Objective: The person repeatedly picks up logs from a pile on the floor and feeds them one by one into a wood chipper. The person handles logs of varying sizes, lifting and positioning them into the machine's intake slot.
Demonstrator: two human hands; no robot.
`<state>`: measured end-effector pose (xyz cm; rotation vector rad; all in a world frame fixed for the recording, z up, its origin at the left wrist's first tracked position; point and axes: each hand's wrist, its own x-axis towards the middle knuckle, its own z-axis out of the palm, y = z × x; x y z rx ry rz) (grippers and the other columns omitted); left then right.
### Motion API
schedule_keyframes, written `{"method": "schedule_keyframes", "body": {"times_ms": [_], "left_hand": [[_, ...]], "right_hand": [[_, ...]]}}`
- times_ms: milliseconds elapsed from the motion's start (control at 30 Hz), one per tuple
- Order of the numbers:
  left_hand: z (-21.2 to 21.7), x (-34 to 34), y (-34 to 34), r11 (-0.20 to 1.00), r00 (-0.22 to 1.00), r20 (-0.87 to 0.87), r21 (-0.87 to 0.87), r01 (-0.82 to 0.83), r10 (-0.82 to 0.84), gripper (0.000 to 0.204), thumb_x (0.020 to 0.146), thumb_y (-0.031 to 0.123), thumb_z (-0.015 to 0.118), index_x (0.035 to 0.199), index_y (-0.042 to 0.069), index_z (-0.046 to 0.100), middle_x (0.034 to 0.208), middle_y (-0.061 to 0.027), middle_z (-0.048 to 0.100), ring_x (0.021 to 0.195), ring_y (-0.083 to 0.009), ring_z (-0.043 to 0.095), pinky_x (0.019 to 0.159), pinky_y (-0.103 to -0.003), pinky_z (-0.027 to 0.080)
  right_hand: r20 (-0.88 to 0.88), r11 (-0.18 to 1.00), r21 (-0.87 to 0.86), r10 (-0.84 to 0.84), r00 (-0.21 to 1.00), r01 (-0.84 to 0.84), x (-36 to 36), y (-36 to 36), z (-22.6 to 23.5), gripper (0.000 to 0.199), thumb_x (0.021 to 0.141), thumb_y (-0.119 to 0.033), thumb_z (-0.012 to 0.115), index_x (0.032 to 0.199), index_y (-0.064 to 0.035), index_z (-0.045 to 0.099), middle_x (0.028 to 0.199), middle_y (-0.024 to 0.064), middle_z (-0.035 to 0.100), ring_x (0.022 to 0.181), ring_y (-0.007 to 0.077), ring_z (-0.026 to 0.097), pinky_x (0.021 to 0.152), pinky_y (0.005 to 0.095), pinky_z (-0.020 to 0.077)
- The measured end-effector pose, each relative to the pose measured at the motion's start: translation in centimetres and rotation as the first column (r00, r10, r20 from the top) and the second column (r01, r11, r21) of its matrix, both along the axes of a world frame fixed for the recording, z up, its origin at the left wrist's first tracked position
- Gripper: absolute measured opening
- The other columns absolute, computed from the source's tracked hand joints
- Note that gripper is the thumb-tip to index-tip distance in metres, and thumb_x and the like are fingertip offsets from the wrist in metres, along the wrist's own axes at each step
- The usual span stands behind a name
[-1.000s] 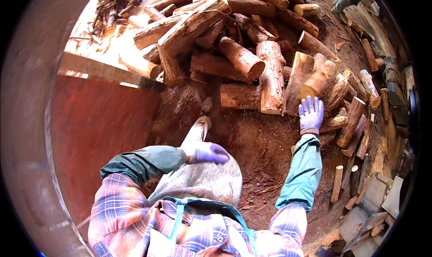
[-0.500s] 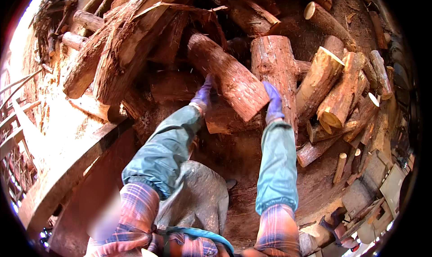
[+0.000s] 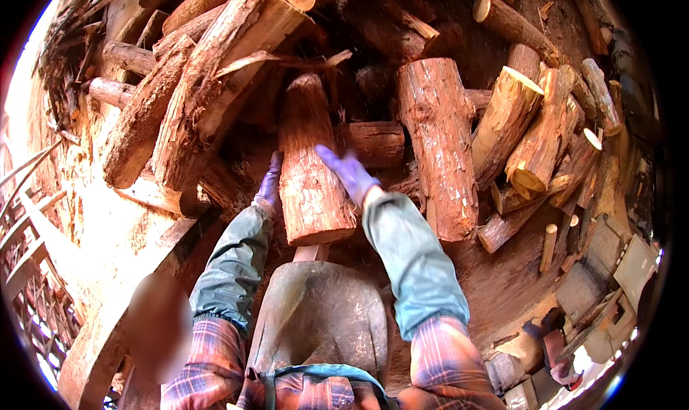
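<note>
A thick reddish-brown log (image 3: 313, 173) stands lengthwise in front of me, its sawn end toward me. My left hand (image 3: 270, 182), in a purple glove, lies along the log's left side with straight fingers. My right hand (image 3: 348, 173), gloved alike and slightly blurred, has its fingers spread at the log's right side. Its fingertips overlap the bark; firm contact is hard to make out. Right of the hands leans another thick log (image 3: 439, 144). A shorter log (image 3: 375, 144) lies crosswise behind my right hand.
Long split logs (image 3: 215, 94) are heaped at the upper left. More cut logs (image 3: 531, 134) pile up at the right, above flat grey slabs (image 3: 581, 295). A wooden beam (image 3: 108, 338) runs along the lower left. Grey, stained material (image 3: 319, 317) spreads just below the log.
The log between my hands has swung from a slant to nearly straight toward me and shifted left. Both hands moved left with it, and the right hand's fingers spread.
</note>
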<state>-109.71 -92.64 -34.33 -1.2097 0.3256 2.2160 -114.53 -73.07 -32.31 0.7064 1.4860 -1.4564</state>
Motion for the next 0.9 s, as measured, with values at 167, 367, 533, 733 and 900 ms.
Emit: {"method": "schedule_keyframes", "body": {"times_ms": [167, 367, 533, 733, 900], "left_hand": [[1.5, 0.6, 0.6, 0.999, 0.991, -0.124, 0.001, 0.041, -0.041, 0.077, 0.087, 0.069, 0.056, 0.132, 0.006, 0.058, 0.126, -0.0133, 0.064, 0.116, -0.0301, 0.06, 0.106, -0.044, 0.044], [15.6, 7.1, 7.6, 0.942, 0.941, -0.033, -0.042, 0.334, -0.336, 0.076, 0.092, 0.06, 0.056, 0.141, 0.001, 0.049, 0.139, -0.0149, 0.055, 0.126, -0.0307, 0.053, 0.111, -0.046, 0.039], [21.9, 17.5, 14.6, 0.886, 0.876, -0.154, -0.174, 0.431, -0.457, 0.07, 0.096, 0.053, 0.056, 0.14, 0.0, 0.046, 0.135, -0.0137, 0.057, 0.123, -0.028, 0.056, 0.106, -0.044, 0.044], [31.0, 26.1, 30.2, 0.601, 0.565, -0.269, -0.575, 0.555, -0.78, 0.068, 0.094, 0.055, 0.059, 0.129, -0.004, 0.053, 0.125, -0.0098, 0.06, 0.116, -0.0204, 0.054, 0.103, -0.035, 0.041], [45.3, 29.4, 49.3, 0.501, 0.178, -0.471, -0.764, 0.407, -0.864, 0.059, 0.098, 0.046, 0.057, 0.133, -0.001, 0.049, 0.118, -0.0074, 0.059, 0.109, -0.0173, 0.054, 0.099, -0.033, 0.041]], "right_hand": [[-0.04, 0.891, -0.385, -0.277, 0.96, 0.241, 2.0, -0.9, 0.3, 0.1, 0.082, -0.054, 0.074, 0.15, 0.0013, 0.025, 0.138, 0.0178, 0.05, 0.124, 0.0247, 0.052, 0.107, 0.0371, 0.0405], [-0.041, 0.816, -0.432, -0.444, 0.895, 0.385, 14.1, 6.9, 11.4, 0.102, 0.084, -0.059, 0.069, 0.154, -0.0031, 0.019, 0.145, 0.0141, 0.044, 0.131, 0.0233, 0.044, 0.111, 0.0382, 0.0359], [-0.105, 0.738, -0.507, -0.565, 0.818, 0.445, 27.4, 16.0, 21.3, 0.099, 0.088, -0.06, 0.064, 0.155, -0.0036, 0.018, 0.153, 0.0118, 0.035, 0.14, 0.0215, 0.033, 0.116, 0.0372, 0.0275], [-0.108, 0.569, -0.605, -0.751, 0.651, 0.557, 41.4, 31.3, 33.7, 0.09, 0.093, -0.054, 0.061, 0.155, -0.0048, 0.02, 0.152, 0.0113, 0.036, 0.138, 0.0221, 0.036, 0.115, 0.0384, 0.0293], [-0.397, 0.574, -0.561, -0.819, 0.414, 0.597, 48.8, 45.3, 44.0, 0.085, 0.092, -0.048, 0.064, 0.152, -0.002, 0.025, 0.147, 0.0128, 0.041, 0.134, 0.0221, 0.04, 0.113, 0.0381, 0.0307]]}}
